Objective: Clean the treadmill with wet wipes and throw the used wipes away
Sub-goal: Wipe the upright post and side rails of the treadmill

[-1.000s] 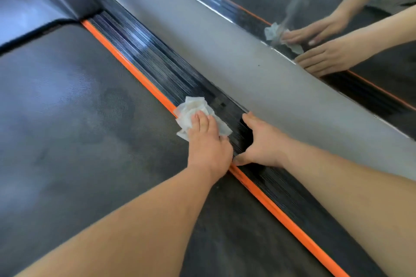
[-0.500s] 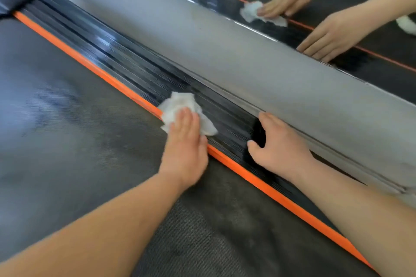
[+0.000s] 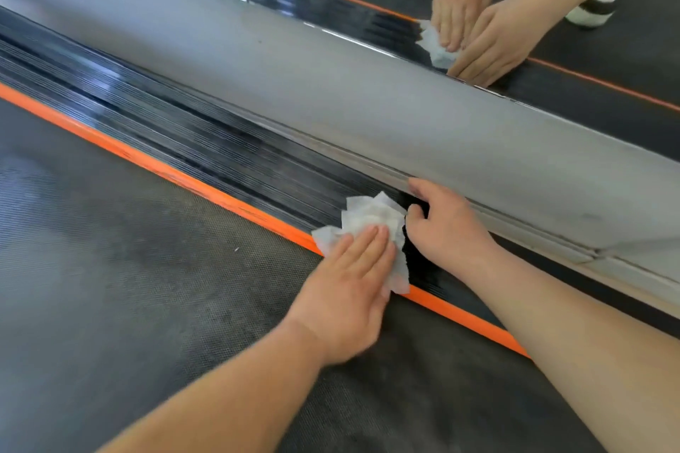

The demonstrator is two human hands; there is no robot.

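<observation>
The person's left hand point(image 3: 353, 290) is pressing a crumpled white wet wipe point(image 3: 371, 217) flat with straight fingers, nothing curled around it. The wipe is sitting half on the treadmill's glossy black ribbed side rail point(image 3: 184, 121) and half over the orange edge strip point(image 3: 147, 158), right next to the dark textured running belt point(image 3: 128, 268). The right hand point(image 3: 449, 228) is resting on the rail just right of the wipe, fingers loosely bent and holding nothing. On the far side, past a grey ledge point(image 3: 368, 92), a mirror point(image 3: 607, 85) is reflecting both hands.

Head-worn view looks steeply down, close over the treadmill point(image 3: 128, 287).
</observation>
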